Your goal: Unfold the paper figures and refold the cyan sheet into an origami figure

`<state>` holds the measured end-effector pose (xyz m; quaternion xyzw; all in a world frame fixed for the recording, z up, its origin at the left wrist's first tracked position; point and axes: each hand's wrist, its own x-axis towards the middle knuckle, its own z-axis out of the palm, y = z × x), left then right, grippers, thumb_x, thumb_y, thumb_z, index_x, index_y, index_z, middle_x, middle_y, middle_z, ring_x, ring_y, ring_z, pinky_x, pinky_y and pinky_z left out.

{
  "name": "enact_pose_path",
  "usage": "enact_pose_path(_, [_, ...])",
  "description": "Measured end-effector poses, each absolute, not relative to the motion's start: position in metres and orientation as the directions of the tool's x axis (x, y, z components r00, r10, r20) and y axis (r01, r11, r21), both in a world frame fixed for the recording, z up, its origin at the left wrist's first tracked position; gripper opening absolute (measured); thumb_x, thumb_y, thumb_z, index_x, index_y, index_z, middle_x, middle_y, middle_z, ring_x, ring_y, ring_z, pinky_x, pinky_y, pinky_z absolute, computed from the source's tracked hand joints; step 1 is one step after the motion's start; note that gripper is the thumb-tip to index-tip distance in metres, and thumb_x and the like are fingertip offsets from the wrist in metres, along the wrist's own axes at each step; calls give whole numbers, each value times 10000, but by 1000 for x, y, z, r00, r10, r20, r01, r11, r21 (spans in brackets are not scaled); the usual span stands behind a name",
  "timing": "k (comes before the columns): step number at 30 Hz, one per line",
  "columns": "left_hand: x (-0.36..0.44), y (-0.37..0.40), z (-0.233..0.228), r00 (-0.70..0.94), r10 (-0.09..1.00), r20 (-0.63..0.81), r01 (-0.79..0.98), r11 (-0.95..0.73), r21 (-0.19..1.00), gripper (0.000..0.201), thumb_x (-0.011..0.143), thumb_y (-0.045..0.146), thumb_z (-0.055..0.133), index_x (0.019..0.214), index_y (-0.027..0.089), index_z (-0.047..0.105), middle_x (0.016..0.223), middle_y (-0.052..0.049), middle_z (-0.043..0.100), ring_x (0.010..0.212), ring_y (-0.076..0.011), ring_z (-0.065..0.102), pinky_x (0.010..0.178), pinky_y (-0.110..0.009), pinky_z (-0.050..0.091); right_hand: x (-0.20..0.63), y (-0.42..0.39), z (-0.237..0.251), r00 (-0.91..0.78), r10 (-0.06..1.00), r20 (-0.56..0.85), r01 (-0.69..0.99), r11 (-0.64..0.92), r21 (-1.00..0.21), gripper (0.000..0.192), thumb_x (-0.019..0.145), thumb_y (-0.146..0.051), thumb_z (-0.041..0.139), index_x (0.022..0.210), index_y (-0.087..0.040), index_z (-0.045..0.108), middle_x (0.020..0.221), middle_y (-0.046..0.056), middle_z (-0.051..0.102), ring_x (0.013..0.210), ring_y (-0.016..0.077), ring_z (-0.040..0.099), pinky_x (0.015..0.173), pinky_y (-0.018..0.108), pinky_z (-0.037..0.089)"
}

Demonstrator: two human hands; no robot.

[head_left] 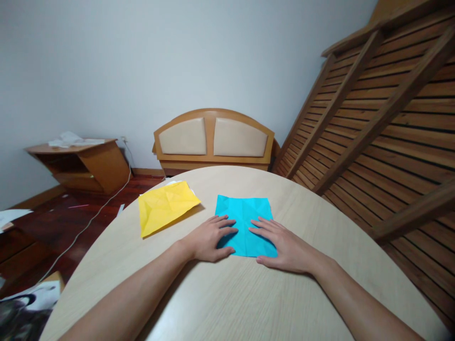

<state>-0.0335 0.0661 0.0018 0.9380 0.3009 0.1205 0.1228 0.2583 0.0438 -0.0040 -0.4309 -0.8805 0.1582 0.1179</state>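
Observation:
A creased cyan square of paper [245, 215] lies flat on the round pale wooden table [227, 293]. My left hand [209, 237] rests palm down on the paper's near left corner, fingers spread and pointing right. My right hand [282, 246] lies flat on its near right part, fingers pointing left toward the other hand. Neither hand grips anything. A creased yellow paper sheet [165, 207] sits to the left of the cyan one, apart from both hands, with a bit of white paper showing under its far edge.
Behind the table a wooden headboard with beige padded panels [213, 139] leans on the wall. A slatted wooden frame [384, 118] stands at the right. A low wooden cabinet [83, 163], a white cable [88, 220] and scattered papers lie on the dark floor left.

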Motion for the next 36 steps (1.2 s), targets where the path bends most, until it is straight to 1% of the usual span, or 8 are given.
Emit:
enact_pose_path(6, [-37, 67, 3, 821, 554, 143, 493, -812, 312, 755, 794, 632, 670, 1417, 230, 524, 1559, -140, 407, 1449, -402, 334, 1177, -594, 265, 268, 41, 1, -566, 820, 85, 744, 553, -376, 631, 835, -610, 639, 1364, -267, 616, 1510, 57, 497, 1405, 333, 435, 1176, 518, 324])
enact_pose_path(13, [-45, 77, 6, 814, 526, 249, 393, -812, 431, 421, 855, 340, 588, 1246, 191, 629, 1360, -110, 618, 1312, -284, 528, 1136, -419, 392, 271, 40, 5, -532, 839, 113, 747, 528, -404, 501, 905, -574, 565, 1288, -270, 668, 1429, 47, 590, 1361, 303, 498, 1155, 504, 366])
enact_pose_path(18, [-48, 84, 2, 709, 663, 242, 459, -693, 556, 265, 925, 267, 464, 1054, 187, 681, 1131, -71, 728, 1117, -232, 648, 990, -339, 481, 278, 43, 5, -578, 809, 112, 691, 557, -461, 480, 919, -545, 563, 1293, -259, 659, 1433, 61, 588, 1366, 295, 491, 1168, 499, 344])
enact_pose_path(23, [-44, 89, -3, 563, 791, 240, 581, -585, 566, 365, 1001, 360, 375, 828, 172, 636, 787, -34, 683, 718, -172, 611, 729, -281, 467, 285, 50, -4, -530, 831, 172, 645, 526, -554, 600, 854, -552, 648, 1351, -218, 614, 1421, 111, 592, 1335, 343, 513, 1136, 539, 369])
enact_pose_path(25, [-42, 90, -5, 512, 815, 271, 591, -563, 578, 362, 1003, 366, 368, 810, 174, 607, 756, -25, 654, 687, -165, 577, 692, -270, 435, 285, 53, -9, -480, 855, 195, 639, 493, -590, 569, 848, -528, 664, 1312, -200, 640, 1343, 127, 650, 1243, 349, 588, 1087, 537, 427])
enact_pose_path(28, [-39, 90, -8, 441, 845, 303, 619, -531, 579, 352, 999, 370, 372, 771, 184, 567, 689, -6, 593, 629, -156, 527, 625, -261, 379, 280, 59, -15, -370, 907, 200, 657, 408, -634, 354, 920, -479, 576, 1076, -194, 718, 1061, 107, 760, 982, 315, 705, 924, 483, 544])
enact_pose_path(30, [-37, 88, -10, 395, 862, 318, 638, -506, 580, 342, 996, 360, 375, 758, 190, 550, 647, 6, 551, 593, -153, 501, 592, -261, 344, 276, 63, -19, -279, 933, 228, 632, 357, -688, 316, 946, -470, 538, 1020, -198, 681, 982, 96, 764, 906, 300, 718, 852, 455, 568])
enact_pose_path(36, [-25, 82, -13, 261, 899, 351, 671, -431, 604, 267, 998, 341, 394, 876, 196, 582, 730, -26, 628, 673, -185, 583, 641, -267, 377, 269, 67, -27, -125, 950, 288, 479, 311, -821, 439, 935, -468, 572, 1298, -240, 478, 1059, 85, 759, 965, 293, 722, 887, 465, 560])
